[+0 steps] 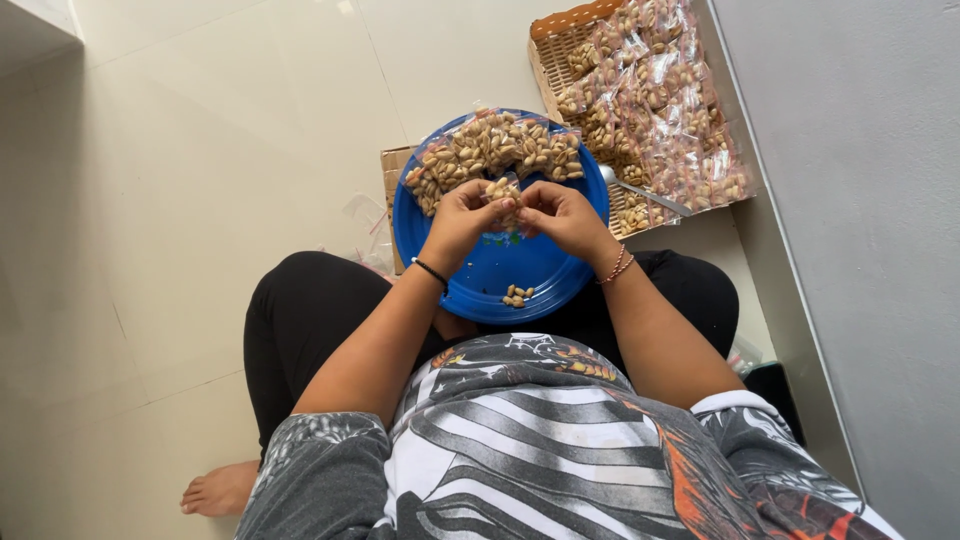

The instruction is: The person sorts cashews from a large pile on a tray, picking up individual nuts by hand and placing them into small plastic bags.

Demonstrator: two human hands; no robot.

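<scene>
Small clear bag of peanuts (503, 193) pinched btw both hands, over the blue plate (480, 275).

My left hand (462, 215) & right hand (562, 213) each grip narrow on the bag's top, just above the loose peanut pile (490, 150). Risk: bag mouth slips, nuts spill past the rim onto the floor (200, 200). Basket of filled bags (650, 100) sits just beyond.

Striped printed shirt, black trousers, wrist bracelets, barefoot
</scene>
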